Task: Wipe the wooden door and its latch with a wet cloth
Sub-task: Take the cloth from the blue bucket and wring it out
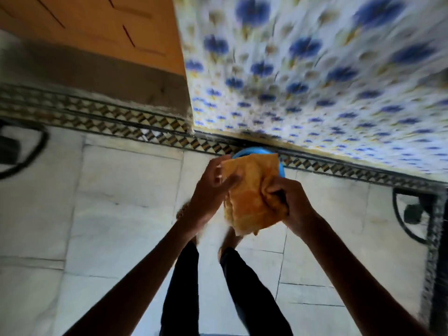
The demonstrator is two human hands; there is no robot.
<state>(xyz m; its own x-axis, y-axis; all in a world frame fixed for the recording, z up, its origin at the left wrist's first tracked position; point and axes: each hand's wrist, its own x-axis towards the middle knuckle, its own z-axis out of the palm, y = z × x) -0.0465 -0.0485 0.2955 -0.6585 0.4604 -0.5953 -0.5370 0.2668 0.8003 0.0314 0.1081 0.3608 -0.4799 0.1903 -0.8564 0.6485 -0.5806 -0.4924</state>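
An orange-yellow cloth (249, 192) hangs between both hands at the middle of the view. My left hand (211, 190) pinches its upper left corner and my right hand (293, 204) grips its bunched right side. Right behind the cloth, on the floor against the wall, shows the rim of a blue bucket (244, 151), mostly hidden. The orange wooden door (97, 27) stands at the top left, well away from both hands. No latch is visible. The picture is blurred by motion.
A wall of white tiles with blue flowers (315, 69) fills the upper right. A patterned border strip (121, 120) runs across the pale tiled floor (109, 202). Dark metal furniture legs (412, 214) stand at the right and a dark object (14, 146) at the left. My legs (218, 287) are below.
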